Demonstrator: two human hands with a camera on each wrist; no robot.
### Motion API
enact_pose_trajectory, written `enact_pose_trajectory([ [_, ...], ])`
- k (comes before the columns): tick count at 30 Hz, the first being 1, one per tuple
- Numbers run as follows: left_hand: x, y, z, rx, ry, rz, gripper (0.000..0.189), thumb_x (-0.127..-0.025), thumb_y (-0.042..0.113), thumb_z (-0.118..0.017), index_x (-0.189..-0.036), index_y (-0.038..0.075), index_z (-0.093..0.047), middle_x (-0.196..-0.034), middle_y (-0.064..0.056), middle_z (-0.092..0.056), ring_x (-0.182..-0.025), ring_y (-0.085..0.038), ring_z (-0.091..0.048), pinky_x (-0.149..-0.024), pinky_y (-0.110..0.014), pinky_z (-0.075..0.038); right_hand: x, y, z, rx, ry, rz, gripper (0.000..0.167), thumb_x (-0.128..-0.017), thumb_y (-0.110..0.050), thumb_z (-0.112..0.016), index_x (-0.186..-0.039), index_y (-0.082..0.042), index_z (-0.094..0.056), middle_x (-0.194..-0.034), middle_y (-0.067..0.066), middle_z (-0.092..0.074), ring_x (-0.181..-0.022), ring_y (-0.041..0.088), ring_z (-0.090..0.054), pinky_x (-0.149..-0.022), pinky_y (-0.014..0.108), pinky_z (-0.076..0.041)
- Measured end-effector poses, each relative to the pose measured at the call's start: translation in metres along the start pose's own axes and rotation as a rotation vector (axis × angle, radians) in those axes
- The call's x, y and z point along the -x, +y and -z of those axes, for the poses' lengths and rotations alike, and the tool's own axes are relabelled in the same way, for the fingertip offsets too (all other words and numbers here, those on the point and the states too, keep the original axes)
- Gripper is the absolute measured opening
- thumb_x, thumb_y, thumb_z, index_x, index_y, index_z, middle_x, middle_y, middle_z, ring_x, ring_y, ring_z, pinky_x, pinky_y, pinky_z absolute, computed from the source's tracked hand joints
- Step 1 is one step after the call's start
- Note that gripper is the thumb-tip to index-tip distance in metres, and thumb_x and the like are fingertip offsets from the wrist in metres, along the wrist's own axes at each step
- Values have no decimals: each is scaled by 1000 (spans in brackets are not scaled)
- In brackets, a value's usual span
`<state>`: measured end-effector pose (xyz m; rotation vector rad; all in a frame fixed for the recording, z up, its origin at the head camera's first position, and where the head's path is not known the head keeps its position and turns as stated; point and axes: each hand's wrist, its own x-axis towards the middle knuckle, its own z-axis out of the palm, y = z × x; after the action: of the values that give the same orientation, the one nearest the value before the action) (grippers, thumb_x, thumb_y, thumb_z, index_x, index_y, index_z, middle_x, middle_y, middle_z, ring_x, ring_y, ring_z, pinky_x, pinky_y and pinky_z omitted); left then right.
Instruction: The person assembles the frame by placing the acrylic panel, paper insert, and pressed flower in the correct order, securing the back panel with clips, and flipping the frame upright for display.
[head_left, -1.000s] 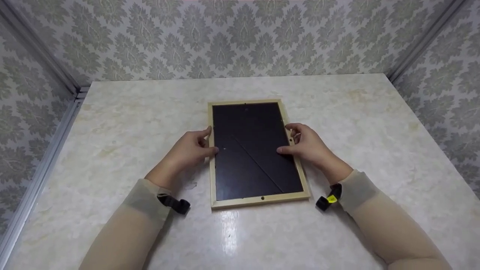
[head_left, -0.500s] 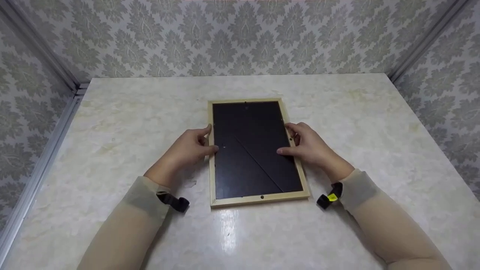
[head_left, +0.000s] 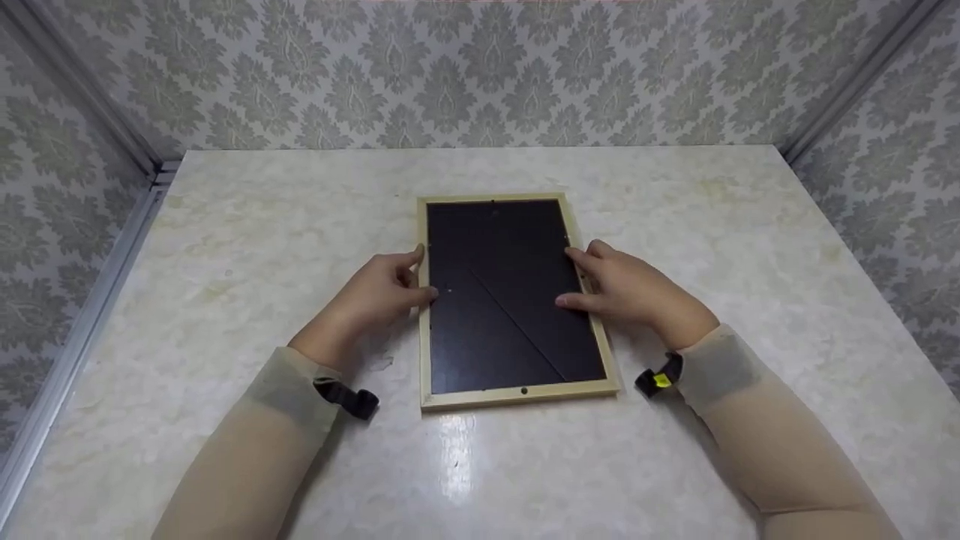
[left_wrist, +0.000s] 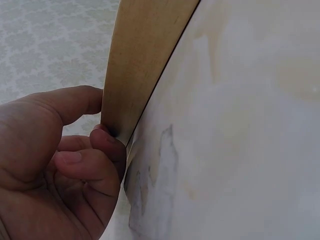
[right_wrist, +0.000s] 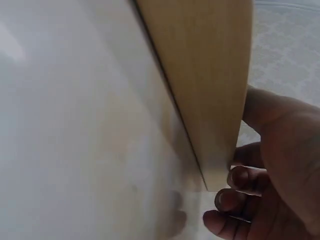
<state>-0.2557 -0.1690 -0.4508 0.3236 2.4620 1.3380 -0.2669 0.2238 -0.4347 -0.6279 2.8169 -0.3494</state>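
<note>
A picture frame [head_left: 517, 300] with a pale wooden border and a black back lies face down on the table. A thin diagonal line crosses its back panel. My left hand [head_left: 379, 292] holds the frame's left side, thumb over the border and fingers curled against the outer edge. Opposite it, my right hand [head_left: 630, 289] grips the right side. Its thumb rests on the black panel and its index fingertip on the border. In the right wrist view, the other fingers [right_wrist: 237, 177] curl beside the wooden edge [right_wrist: 205, 90]. The frame's front is hidden.
The table [head_left: 262, 202] has a pale marbled top with a shiny reflection in front of the frame. Patterned walls [head_left: 487, 75] enclose it at the back and both sides. Black straps [head_left: 349, 397] hang from the wrists.
My right index finger has come up from the frame's outer side onto its border, and the right wrist has turned slightly. My left hand keeps its hold and the frame stays in place.
</note>
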Motion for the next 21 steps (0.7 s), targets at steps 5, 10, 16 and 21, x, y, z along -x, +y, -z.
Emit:
enact_pose_trajectory([
  [5,-2,3,-1,-29,13,-36,84,-108,21,-76,-178,9,-32,-83,3,-61,-59,-9,-44,-57,-26,-41,3,-3,6,159,7,18,98,-108,-73,-61,-177,-7,-38,-146,21,-61,-115,36,-67,-101,57,-56],
  [10,7,3,1,-70,-43,-10,81,-109,22,-75,-177,5,-33,-90,2,-66,-62,-7,-46,-59,-25,-42,5,-3,-1,140,-9,23,101,-107,-77,-58,-177,-8,-37,-147,23,-62,-120,38,-68,-104,59,-57],
  [16,20,20,14,-203,-91,-15,68,-99,21,-84,-160,-1,-61,-115,-11,-77,-83,-14,-64,-75,-30,-52,5,9,-11,13,57,51,97,-107,-76,-61,-178,-15,-37,-124,10,-63,-93,25,-58,-88,47,-50],
  [21,23,32,12,-323,-95,-15,66,-92,25,-92,-151,1,-71,-128,-16,-78,-102,-25,-71,-90,-43,-59,3,23,-18,-147,114,55,89,-108,-74,-59,-179,-23,-37,-115,2,-54,-91,20,-52,-86,43,-44],
])
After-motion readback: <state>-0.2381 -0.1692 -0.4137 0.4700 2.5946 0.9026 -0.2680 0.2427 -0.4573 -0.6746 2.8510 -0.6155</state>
